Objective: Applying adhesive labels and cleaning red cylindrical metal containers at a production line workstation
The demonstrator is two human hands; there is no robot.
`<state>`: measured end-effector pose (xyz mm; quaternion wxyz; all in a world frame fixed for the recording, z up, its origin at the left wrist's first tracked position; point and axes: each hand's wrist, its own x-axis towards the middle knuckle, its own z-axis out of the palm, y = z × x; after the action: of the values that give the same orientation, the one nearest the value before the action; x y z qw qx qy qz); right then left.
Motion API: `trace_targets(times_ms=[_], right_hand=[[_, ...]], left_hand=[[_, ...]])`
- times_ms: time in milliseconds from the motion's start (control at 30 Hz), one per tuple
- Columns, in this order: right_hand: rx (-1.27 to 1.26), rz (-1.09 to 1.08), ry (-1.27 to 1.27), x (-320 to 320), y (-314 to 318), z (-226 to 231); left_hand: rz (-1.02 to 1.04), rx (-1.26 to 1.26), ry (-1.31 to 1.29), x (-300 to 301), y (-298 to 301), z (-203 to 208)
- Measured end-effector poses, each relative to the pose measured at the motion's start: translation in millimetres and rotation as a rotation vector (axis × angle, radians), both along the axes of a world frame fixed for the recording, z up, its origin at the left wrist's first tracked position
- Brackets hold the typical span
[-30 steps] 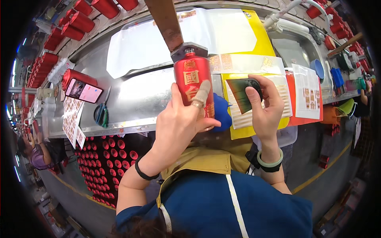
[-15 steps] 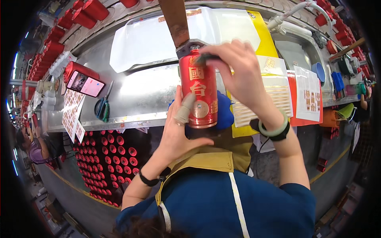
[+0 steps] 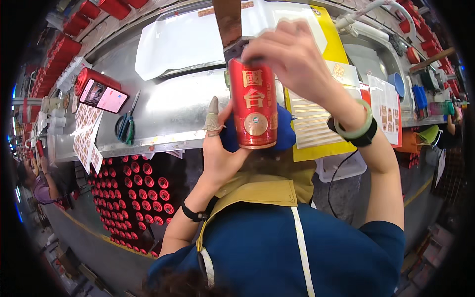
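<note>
A red bottle point(image 3: 255, 106) with gold characters and a round gold emblem stands out toward me, its neck end at a metal holder on a wooden post point(image 3: 227, 22). My left hand point(image 3: 221, 156) is at its lower left side; some fingers pass behind the bottle, the thumb lies by its base, and the index finger, in a beige finger cover, points up. My right hand point(image 3: 297, 54) bends over the neck end, its fingers closed and blurred. Something dark shows under these fingertips, too smeared to name. Blue cloth point(image 3: 286, 128) lies behind the bottle's base.
Left on the metal bench point(image 3: 168, 106) lie scissors point(image 3: 125, 126), a phone point(image 3: 104, 95) against a red bottle, and sticker sheets point(image 3: 87, 131). A yellow board point(image 3: 316, 152) with striped backing is at right, near a blue cup point(image 3: 396, 83). Red bottles point(image 3: 148, 193) fill racks below left.
The bottle has turned, bringing its lettering and emblem to face me. My left index finger has lifted off its front. My right hand stays at the neck end.
</note>
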<state>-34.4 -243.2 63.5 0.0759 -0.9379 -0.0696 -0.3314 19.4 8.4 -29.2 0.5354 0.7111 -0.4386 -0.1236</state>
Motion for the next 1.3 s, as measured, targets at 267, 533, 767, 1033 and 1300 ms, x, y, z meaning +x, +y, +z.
trace_targets(times_ms=[267, 533, 767, 1033, 1300], right_hand=[[0.167, 0.408, 0.069, -78.0, 78.5, -31.9], [0.124, 0.133, -0.006, -99.9, 80.2, -45.6], [0.191, -0.046, -0.013, -101.9, 88.1, -22.6], [0.214, -0.090, -0.032, -105.3, 96.8, -20.1], [0.299, -0.136, -0.060, -84.0, 85.0, -23.9]], left_hand=[[-0.011, 0.077, 0.080, 2.0, 4.7, 0.9], [0.137, 0.074, -0.378, -3.9, -5.9, -0.4], [0.141, 0.075, 0.003, -12.4, -10.5, 10.0], [0.092, -0.007, -0.417, -5.4, -4.6, 8.2], [0.134, -0.018, -0.148, -12.8, -5.7, 8.6]])
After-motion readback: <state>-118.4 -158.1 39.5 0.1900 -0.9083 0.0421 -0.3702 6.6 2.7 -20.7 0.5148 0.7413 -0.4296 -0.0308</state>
